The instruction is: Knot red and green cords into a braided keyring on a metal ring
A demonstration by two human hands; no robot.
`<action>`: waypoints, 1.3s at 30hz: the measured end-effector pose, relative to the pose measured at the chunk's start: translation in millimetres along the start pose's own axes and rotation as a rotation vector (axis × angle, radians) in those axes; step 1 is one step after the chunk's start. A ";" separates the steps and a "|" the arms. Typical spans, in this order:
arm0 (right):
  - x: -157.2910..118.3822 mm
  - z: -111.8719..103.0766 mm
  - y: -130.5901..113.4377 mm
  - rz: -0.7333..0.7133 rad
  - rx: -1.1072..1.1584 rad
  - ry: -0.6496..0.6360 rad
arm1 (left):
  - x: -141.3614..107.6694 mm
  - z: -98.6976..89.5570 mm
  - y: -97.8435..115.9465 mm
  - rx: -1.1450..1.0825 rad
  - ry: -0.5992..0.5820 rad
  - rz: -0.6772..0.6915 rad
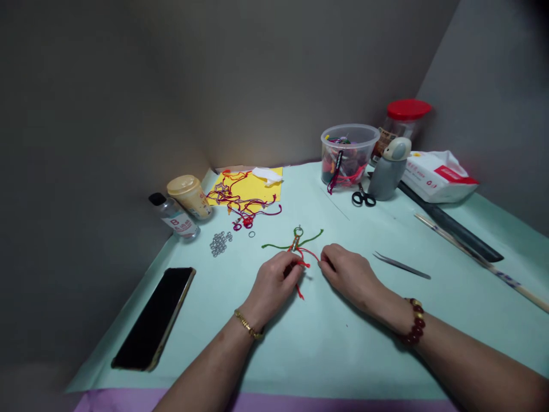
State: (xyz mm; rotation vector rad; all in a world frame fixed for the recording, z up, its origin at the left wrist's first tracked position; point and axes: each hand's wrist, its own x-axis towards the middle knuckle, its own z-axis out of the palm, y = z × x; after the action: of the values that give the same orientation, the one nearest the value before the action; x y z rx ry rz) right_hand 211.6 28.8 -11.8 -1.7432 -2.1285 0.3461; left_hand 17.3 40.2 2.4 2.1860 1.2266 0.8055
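My left hand is closed, thumb and index finger pinching a red cord whose ends stick out past the fingertips. To its right, my right hand is closed too, with the end of a red strand at its fingertips. Just beyond both hands lies a small knotted piece with a metal ring at its top. Green cord spreads out from it to the left and right. The red strands run from its lower end towards my hands.
A phone, a pile of metal rings, a bottle and a cup stand or lie left. Behind are cords on yellow paper and a clear tub; right are scissors, tweezers and a stick.
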 end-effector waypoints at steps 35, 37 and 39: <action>-15.1 -10.9 -24.3 0.203 0.866 -0.246 | -1.2 13.1 13.2 -0.181 0.038 -0.131; -14.0 -13.7 -22.9 0.248 0.889 -0.268 | -1.2 12.8 14.9 -0.088 -0.018 -0.081; -12.2 -16.6 -19.9 0.222 0.723 -0.155 | -1.3 12.0 16.4 -0.005 -0.068 -0.015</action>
State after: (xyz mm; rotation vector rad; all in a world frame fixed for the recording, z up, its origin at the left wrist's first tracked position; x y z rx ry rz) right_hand 203.0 12.1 9.8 -1.5273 -1.5855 1.1749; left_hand 34.5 29.8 4.7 2.1789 1.2053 0.7218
